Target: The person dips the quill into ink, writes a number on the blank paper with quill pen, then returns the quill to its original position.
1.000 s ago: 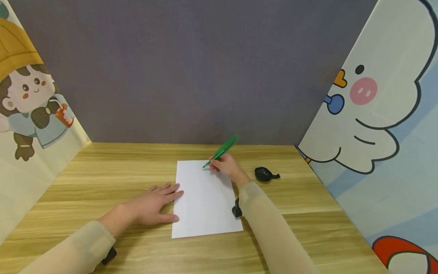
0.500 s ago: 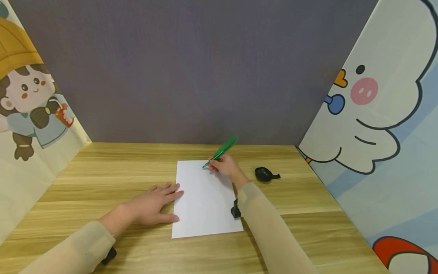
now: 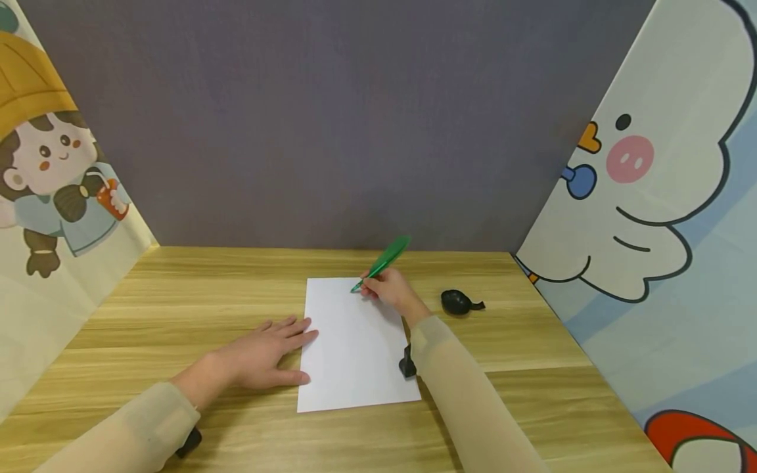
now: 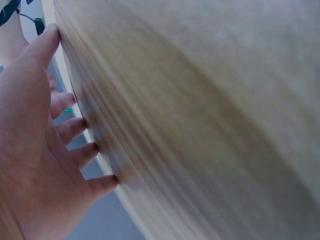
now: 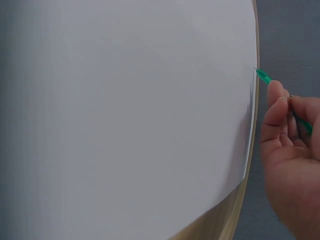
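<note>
A white sheet of paper [image 3: 355,348] lies on the wooden table in the head view. My right hand [image 3: 387,289] pinches a green pen [image 3: 386,256] shaped like a leaf or feather at its upper end. The pen leans up to the right, its tip right at the upper part of the sheet. In the right wrist view the pen's green tip [image 5: 263,76] sticks out past the right hand's fingertips [image 5: 274,92]. My left hand [image 3: 266,355] rests with spread fingers at the sheet's left edge, the fingertips overlapping it. No marks show on the paper.
A small black object with a short tail [image 3: 457,301] lies on the table [image 3: 225,282] to the right of the paper. A grey panel [image 3: 331,131] stands behind the table, with cartoon-printed walls [image 3: 644,157] at both sides. Black wrist devices [image 3: 407,362] sit under the sleeves.
The right wrist has shifted very slightly left, and the pen's upper end has dipped a little. The left hand and the paper stay where they were.
</note>
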A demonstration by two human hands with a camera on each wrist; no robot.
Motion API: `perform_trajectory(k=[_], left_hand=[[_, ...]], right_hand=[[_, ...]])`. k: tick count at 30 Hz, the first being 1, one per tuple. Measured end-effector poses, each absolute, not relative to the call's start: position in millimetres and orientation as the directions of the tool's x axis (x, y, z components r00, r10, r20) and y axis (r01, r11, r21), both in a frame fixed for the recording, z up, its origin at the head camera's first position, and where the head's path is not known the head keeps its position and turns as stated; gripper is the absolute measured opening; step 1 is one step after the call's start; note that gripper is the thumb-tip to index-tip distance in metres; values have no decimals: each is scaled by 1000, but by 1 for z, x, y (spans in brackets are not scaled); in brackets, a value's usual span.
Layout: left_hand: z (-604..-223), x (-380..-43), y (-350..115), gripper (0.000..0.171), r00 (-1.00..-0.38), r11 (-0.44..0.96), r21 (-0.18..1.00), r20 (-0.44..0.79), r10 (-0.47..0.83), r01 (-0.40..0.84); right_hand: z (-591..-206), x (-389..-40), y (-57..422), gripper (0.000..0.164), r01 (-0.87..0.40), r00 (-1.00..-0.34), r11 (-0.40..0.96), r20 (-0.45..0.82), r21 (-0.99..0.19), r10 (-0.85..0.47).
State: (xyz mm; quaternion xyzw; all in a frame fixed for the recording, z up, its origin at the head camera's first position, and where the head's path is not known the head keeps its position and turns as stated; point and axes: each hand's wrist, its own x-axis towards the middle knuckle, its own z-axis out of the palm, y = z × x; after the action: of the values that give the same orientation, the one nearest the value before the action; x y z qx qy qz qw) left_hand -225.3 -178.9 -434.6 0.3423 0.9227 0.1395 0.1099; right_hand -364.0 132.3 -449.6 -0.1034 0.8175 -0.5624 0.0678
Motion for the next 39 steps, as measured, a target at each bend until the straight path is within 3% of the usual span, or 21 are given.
perform_trajectory(k=[39], left_hand=[[-434,-225,-179,93,-743,728,340,-111,660,596]], right_hand=[[-446,-360,127,20,-101,-965,396,-8,-913,-264]])
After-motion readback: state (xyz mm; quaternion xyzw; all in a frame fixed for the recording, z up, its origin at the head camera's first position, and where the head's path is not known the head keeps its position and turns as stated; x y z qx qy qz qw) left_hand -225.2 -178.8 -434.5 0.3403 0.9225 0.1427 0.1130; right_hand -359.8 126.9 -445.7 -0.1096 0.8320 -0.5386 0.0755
